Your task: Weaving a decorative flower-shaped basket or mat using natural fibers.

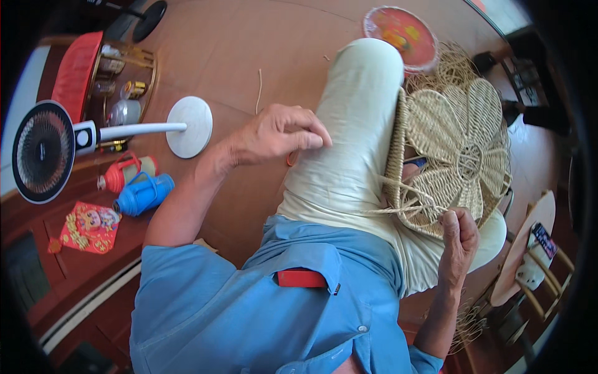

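A straw-coloured woven piece point(430, 124) with big petal shapes around a knotted centre and a thick braided rim rests on my right thigh. Loose ends of twisted cord point(408, 202) come off its near edge. At that near edge my right hand point(460, 240) is closed, thumb against forefinger, on a cord end. My left hand point(283, 131) is in the air beside my left knee, away from the weaving. Its thumb and forefinger meet in a pinch, and whatever may be between them is too small to see.
A red round tray point(402, 38) and a heap of loose cord point(451, 67) lie beyond my knees. To the left are a white-based fan point(190, 126), a red thermos point(118, 174) and a blue thermos point(144, 194). A round stool point(523, 255) bearing a phone stands at right.
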Demonstrator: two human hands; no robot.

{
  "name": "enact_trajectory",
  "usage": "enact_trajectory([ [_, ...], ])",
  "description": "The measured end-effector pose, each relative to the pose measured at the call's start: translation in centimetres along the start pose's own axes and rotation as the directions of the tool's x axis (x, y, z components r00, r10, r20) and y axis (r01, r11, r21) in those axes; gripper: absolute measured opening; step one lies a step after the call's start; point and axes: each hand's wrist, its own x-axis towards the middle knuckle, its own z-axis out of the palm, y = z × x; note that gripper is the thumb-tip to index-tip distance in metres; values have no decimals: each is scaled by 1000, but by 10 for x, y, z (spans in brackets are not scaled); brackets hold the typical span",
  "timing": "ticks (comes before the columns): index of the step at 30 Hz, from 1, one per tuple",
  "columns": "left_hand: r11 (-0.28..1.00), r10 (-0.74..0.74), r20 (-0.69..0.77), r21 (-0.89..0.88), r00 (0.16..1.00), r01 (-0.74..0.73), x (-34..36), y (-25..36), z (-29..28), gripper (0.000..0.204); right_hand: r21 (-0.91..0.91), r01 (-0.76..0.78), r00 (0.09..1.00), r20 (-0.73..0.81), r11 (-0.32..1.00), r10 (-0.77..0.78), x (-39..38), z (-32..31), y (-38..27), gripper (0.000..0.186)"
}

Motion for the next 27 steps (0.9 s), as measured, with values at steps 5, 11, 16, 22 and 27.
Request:
enact_trajectory([
  [5,928,-262,-481,-363,836,82,-12,-134,-28,19,-69,27,999,-26,997,-29,13,12,-20,25],
  [11,732,-677,-555,-440,483,520,-23,-354,28,11,2,-32,995,-93,999,32,30,18,-38,20],
  [16,792,-315,-680,196,662,578,-12,-418,139,25,-11,-44,985,-168,999,41,39,14,-45,19],
  [22,632,-570,-620,87,538,770,40,-404,170,45,9,-6,979,-205,1000,8,48,20,-59,23],
  [27,541,-634,-609,93,477,836,49,-442,177,48,41,22,966,-258,999,-10,55,26,-70,23],
])
